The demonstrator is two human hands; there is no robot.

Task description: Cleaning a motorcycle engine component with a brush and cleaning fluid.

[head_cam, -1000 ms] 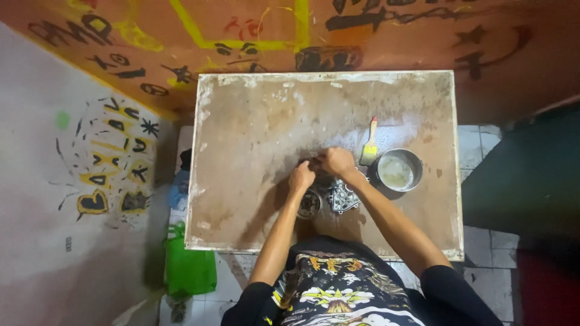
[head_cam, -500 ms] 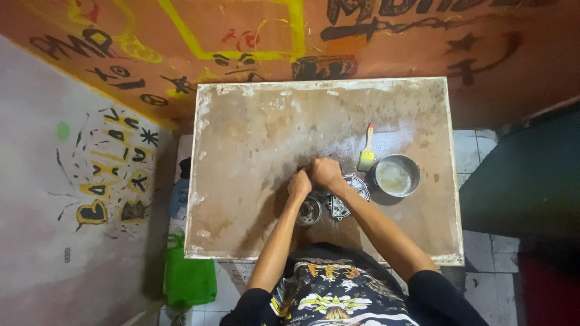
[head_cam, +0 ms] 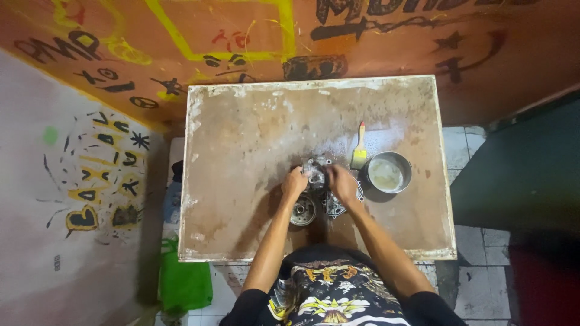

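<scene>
Here both arms reached forward from the body, bent slightly at the elbows, and met near the middle of the stained brown surface point(head_cam: 241, 151). The left hand point(head_cam: 294, 183) and the right hand point(head_cam: 342, 184) were clamped from either side on a grey metal engine part point(head_cam: 316, 169), held between them just above the surface. Just below the hands lay a round metal part point(head_cam: 302, 210) and another grey casting point(head_cam: 334, 207). To the right stood a metal bowl point(head_cam: 387, 173), with a yellow-bristled brush point(head_cam: 359, 148) just beside it. Nothing blocked the hands.
</scene>
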